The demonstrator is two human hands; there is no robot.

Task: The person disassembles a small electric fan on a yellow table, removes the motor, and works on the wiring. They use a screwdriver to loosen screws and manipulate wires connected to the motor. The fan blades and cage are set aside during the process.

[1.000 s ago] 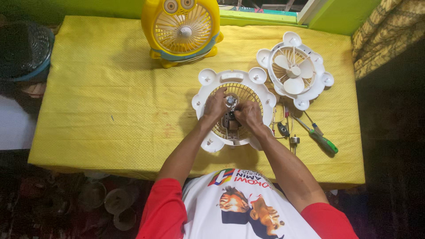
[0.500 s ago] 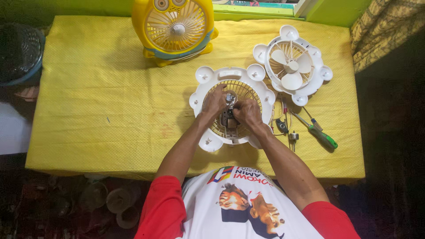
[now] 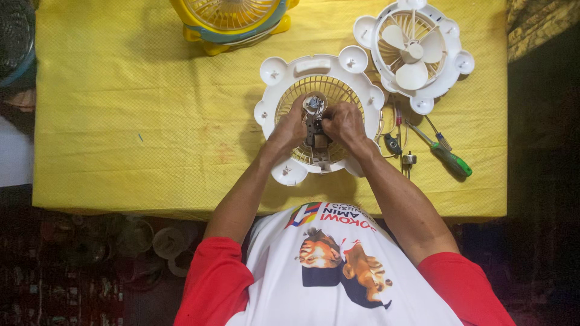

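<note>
A white round fan housing point(image 3: 284, 72) with a pale yellow grille lies flat on the yellow tablecloth point(image 3: 139, 121). At its middle sits a small dark motor part point(image 3: 315, 124) with a silver hub. My left hand point(image 3: 291, 127) grips that part from the left. My right hand point(image 3: 343, 122) grips it from the right. Both hands rest over the grille's centre, fingers curled around the motor part.
A second white housing with fan blades point(image 3: 414, 54) lies at the upper right. A yellow desk fan point(image 3: 232, 18) stands at the far edge. A green-handled screwdriver point(image 3: 450, 158), another thin tool point(image 3: 436, 134) and small parts point(image 3: 394, 143) lie right of my right hand.
The camera view has shifted closer and lower, so the table fills more of the picture. My hands stay on the motor part at the grille's centre.
</note>
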